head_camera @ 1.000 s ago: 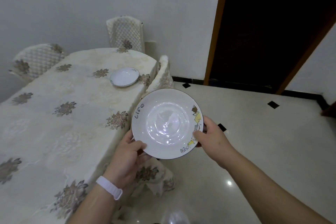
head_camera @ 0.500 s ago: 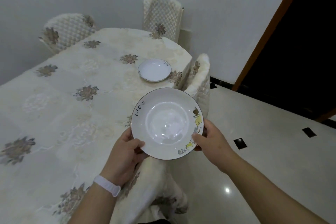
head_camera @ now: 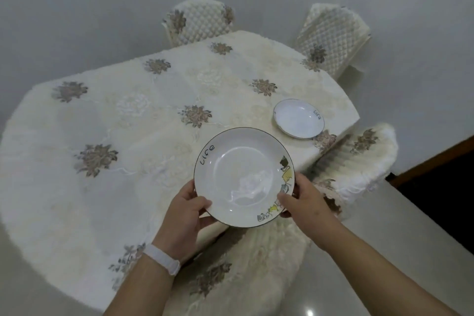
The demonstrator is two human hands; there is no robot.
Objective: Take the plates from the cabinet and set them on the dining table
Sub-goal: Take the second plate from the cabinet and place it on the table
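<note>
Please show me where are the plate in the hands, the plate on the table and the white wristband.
held plate (head_camera: pixel 241 174), head view, centre of its white well.
plate on the table (head_camera: pixel 297 119), head view, centre of its well.
white wristband (head_camera: pixel 161 259), head view, middle of the band.

white plate with dark rim, cartoon print; cream tablecloth with brownish flowers.

Held plate reads "Life" on rim.
</note>
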